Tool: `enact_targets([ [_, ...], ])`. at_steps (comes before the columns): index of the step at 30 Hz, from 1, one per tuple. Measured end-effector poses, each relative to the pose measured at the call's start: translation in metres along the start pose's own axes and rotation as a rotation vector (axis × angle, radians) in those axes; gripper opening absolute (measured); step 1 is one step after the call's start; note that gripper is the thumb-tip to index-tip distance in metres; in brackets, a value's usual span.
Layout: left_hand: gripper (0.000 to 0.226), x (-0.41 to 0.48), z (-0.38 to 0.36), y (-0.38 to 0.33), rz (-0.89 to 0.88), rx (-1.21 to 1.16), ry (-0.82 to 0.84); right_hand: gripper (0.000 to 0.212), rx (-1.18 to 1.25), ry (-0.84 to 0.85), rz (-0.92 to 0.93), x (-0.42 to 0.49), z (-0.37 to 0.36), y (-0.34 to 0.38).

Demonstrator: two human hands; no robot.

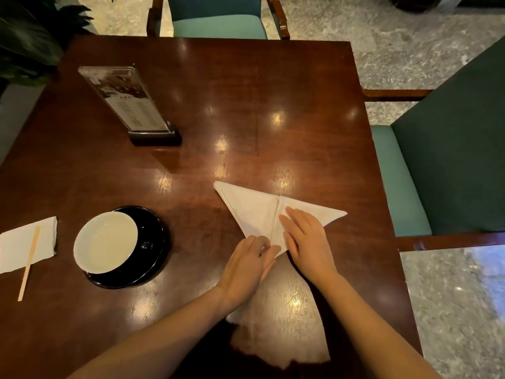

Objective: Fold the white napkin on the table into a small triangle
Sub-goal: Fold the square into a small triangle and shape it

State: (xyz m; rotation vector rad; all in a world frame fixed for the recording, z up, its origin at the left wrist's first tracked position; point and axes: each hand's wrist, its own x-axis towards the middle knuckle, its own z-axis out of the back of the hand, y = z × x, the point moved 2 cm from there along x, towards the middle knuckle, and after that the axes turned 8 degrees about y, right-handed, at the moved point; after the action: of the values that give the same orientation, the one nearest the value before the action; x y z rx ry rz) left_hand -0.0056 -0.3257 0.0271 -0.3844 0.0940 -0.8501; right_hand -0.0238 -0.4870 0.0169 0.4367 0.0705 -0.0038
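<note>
Far left, a paper napkin [26, 246] sits at the table's edge with a wooden stir stick [28, 262] lying across it and poking off the near side. Just right of that is a white bowl [106, 242] sitting off-centre on a black saucer [149, 247]. Behind those, further back on the wooden table [246, 105], there's a clear acrylic menu stand [128, 102] in a dark base.

Now the main bit: the white napkin [254, 212] is lying flat right of centre, already a triangle shape, long edge on the far side running from a left corner to a right corner, with its point aimed back at the person. A crease runs down the middle from the long edge to that near point.

The left hand [246, 269] comes in from the lower left, forearm angled across the table, and its fingertips [263, 243] are pinching the near point of the white napkin, just left of the crease. So it's grasping cloth, thumb side tucked over the tip.

The right hand [307, 239] is pressed flat, palm down, fingers spread a little, on the right half of the white napkin beside the crease. Not gripping anything, just holding it down.

Over on the right is a green upholstered chair [448, 165].
</note>
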Motion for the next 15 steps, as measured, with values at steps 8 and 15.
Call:
enact_targets([
  [8,0.027,-0.008,-0.002,-0.009,-0.009,0.050,-0.112,0.047,-0.045,-0.003,-0.015,0.012,0.024,0.011],
  [15,0.029,-0.010,-0.009,-0.006,-0.026,0.057,-0.200,0.057,-0.295,0.231,0.082,0.020,-0.003,0.002],
])
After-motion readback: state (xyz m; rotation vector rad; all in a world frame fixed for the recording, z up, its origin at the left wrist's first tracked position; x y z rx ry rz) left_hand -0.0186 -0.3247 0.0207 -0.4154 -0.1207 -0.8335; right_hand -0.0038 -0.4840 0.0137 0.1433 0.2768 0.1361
